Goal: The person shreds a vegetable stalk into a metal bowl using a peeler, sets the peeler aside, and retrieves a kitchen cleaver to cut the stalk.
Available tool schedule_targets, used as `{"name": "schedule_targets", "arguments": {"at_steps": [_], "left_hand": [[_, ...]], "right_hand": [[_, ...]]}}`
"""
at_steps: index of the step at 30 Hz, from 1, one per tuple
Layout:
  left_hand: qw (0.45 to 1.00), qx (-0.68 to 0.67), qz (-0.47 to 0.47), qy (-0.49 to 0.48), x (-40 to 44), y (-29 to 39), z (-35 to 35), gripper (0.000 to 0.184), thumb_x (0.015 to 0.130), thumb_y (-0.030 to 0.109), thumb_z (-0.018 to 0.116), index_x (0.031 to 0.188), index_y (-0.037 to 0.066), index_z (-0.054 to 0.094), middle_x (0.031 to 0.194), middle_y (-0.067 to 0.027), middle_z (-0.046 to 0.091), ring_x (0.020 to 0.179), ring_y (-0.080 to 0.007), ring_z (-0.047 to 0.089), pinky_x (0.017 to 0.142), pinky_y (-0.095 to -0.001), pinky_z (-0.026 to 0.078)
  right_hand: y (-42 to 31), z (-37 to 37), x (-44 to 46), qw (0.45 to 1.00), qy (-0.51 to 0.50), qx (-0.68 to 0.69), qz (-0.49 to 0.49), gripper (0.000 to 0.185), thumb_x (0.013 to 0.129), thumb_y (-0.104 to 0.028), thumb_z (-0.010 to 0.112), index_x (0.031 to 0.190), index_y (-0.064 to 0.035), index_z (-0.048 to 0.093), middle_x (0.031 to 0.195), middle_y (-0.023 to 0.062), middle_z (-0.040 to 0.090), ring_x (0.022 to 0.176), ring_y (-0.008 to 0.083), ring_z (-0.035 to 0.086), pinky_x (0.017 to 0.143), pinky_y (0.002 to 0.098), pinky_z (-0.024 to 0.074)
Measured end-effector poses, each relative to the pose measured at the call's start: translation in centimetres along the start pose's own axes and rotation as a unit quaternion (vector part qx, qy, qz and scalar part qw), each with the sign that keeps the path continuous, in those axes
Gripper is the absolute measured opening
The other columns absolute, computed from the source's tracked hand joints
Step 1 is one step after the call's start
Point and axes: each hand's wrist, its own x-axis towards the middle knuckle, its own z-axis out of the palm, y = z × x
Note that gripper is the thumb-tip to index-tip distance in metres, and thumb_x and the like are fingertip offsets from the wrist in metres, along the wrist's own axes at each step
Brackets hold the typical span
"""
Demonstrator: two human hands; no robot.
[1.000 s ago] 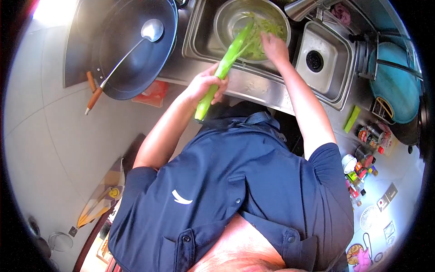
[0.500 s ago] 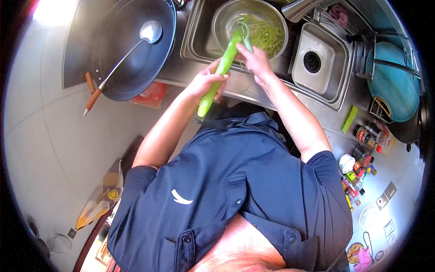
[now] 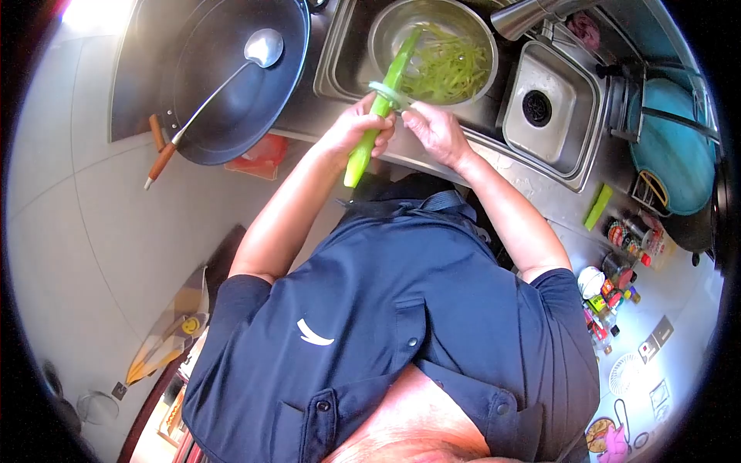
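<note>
Grips a long, bright green stalk (image 3: 399,65) in the left hand (image 3: 363,133), fingers and thumb wrapped around the lower half. Holds the stalk on a slant, with the far end over a round, shiny metal bowl (image 3: 391,31) and the near end pointing back toward a dark blue shirt (image 3: 370,270).

In the right hand (image 3: 440,137), holds a small, pale green peeler (image 3: 384,93), thumb and fingers closed on one end. Sets the peeler across the stalk, right beside the left hand. Looks to be touching the stalk there. Too small to see the blade.

Inside the bowl, lots of thin, light green strips (image 3: 451,69), heaped mostly on the right side. Around the bowl, a deep, silver metal sink (image 3: 347,58). To the right of that, a smaller silver metal basin (image 3: 571,92) with a round black drain (image 3: 536,108).

To the left, a big, round, black wok (image 3: 231,100), with a long silver ladle (image 3: 264,48) lying in it, brown handle sticking out past the edge. Just beside the wok, something red (image 3: 258,153), too unclear to name. Over on the far right, a short, flat, bright green piece (image 3: 598,207), near a bunch of small jars and bottles (image 3: 606,301).
</note>
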Motion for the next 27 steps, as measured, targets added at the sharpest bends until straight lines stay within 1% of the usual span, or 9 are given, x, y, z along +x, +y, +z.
{"name": "schedule_targets", "arguments": {"at_steps": [4, 8, 10, 12, 13, 17, 19, 23, 27], "left_hand": [[1.000, 0.004, -0.013, -0.004, 0.1, -0.1, -0.2, 0.026, 0.088, 0.009, 0.061, 0.111, 0.002, 0.053, 0.070, -0.0069, 0.053, 0.053, -0.0154, 0.052, 0.045, -0.0273, 0.042], [0.998, -0.005, -0.043, -0.034, -0.2, -0.2, -0.1, 0.039, 0.087, 0.007, 0.061, 0.125, 0.002, 0.051, 0.072, -0.0061, 0.051, 0.053, -0.0148, 0.051, 0.043, -0.0280, 0.043], [1.000, 0.005, 0.003, -0.022, -1.5, 0.6, 2.1, 0.059, 0.085, 0.005, 0.060, 0.142, 0.006, 0.042, 0.073, -0.0048, 0.049, 0.052, -0.0142, 0.050, 0.042, -0.0285, 0.044], [1.000, 0.018, -0.009, -0.017, -2.2, 0.4, 2.3, 0.068, 0.085, 0.004, 0.057, 0.150, 0.012, 0.036, 0.072, -0.0023, 0.042, 0.051, -0.0118, 0.046, 0.040, -0.0246, 0.041], [0.999, 0.014, -0.021, -0.032, -2.5, 0.2, 2.1, 0.069, 0.084, 0.003, 0.056, 0.150, 0.012, 0.036, 0.072, -0.0025, 0.042, 0.051, -0.0117, 0.045, 0.040, -0.0245, 0.041], [0.997, 0.020, -0.015, -0.067, -3.1, -0.1, 1.1, 0.069, 0.089, 0.007, 0.062, 0.152, 0.011, 0.033, 0.075, -0.0043, 0.049, 0.051, -0.0134, 0.049, 0.043, -0.0279, 0.044], [0.998, 0.018, -0.015, -0.059, -3.0, 0.0, 1.3, 0.067, 0.092, 0.012, 0.063, 0.152, 0.011, 0.033, 0.076, -0.0044, 0.050, 0.052, -0.0132, 0.050, 0.044, -0.0279, 0.045], [0.999, 0.022, -0.025, -0.036, -2.4, -0.3, 1.5, 0.060, 0.100, 0.027, 0.064, 0.150, 0.010, 0.035, 0.078, -0.0042, 0.049, 0.052, -0.0119, 0.049, 0.042, -0.0250, 0.044], [0.998, 0.046, -0.034, -0.024, -1.7, -0.5, 1.9, 0.059, 0.101, 0.028, 0.062, 0.152, 0.010, 0.037, 0.085, -0.0053, 0.054, 0.057, -0.0120, 0.052, 0.044, -0.0251, 0.046]], "right_hand": [[0.1, 0.1, -0.2, 0.997, -0.043, -0.058, -0.026, 0.044, 0.101, -0.050, 0.055, 0.103, -0.0081, 0.067, 0.091, 0.0208, 0.069, 0.089, 0.0442, 0.066, 0.076, 0.0492, 0.0510], [1.2, 0.4, 0.0, 0.997, 0.047, -0.032, -0.050, 0.047, 0.101, -0.054, 0.053, 0.102, -0.0087, 0.066, 0.089, 0.0210, 0.069, 0.088, 0.0432, 0.067, 0.073, 0.0499, 0.0514], [2.9, -1.2, 1.6, 0.993, 0.026, -0.106, 0.046, 0.052, 0.102, -0.057, 0.049, 0.111, -0.0115, 0.071, 0.090, 0.0176, 0.073, 0.087, 0.0363, 0.072, 0.076, 0.0432, 0.0550], [5.5, -3.2, 4.4, 0.973, -0.003, -0.111, 0.201, 0.065, 0.104, -0.064, 0.036, 0.118, -0.0102, 0.070, 0.111, 0.0202, 0.072, 0.104, 0.0296, 0.070, 0.092, 0.0423, 0.0538], [7.6, -3.9, 4.9, 0.975, 0.068, -0.127, 0.172, 0.066, 0.104, -0.064, 0.036, 0.118, -0.0090, 0.070, 0.111, 0.0224, 0.072, 0.104, 0.0309, 0.070, 0.093, 0.0423, 0.0534], [12.5, -6.3, 7.4, 0.943, 0.144, -0.257, 0.153, 0.057, 0.105, -0.057, 0.042, 0.112, -0.0091, 0.071, 0.094, 0.0106, 0.077, 0.078, 0.0228, 0.070, 0.069, 0.0405, 0.0524], [9.8, -6.8, 7.6, 0.926, 0.177, 0.153, 0.297, 0.050, 0.106, -0.054, 0.046, 0.114, -0.0100, 0.068, 0.098, 0.0062, 0.078, 0.059, 0.0107, 0.055, 0.051, 0.0309, 0.0406], [4.4, -5.3, 6.9, 0.849, 0.175, 0.413, 0.281, 0.041, 0.104, -0.049, 0.055, 0.117, -0.0117, 0.063, 0.095, 0.0054, 0.076, 0.050, 0.0051, 0.029, 0.046, 0.0245, 0.0226], [4.4, -3.9, 7.4, 0.818, 0.185, 0.486, 0.247, 0.030, 0.102, -0.040, 0.063, 0.111, -0.0113, 0.062, 0.084, 0.0002, 0.064, 0.052, 0.0059, 0.034, 0.048, 0.0252, 0.0248]]}}
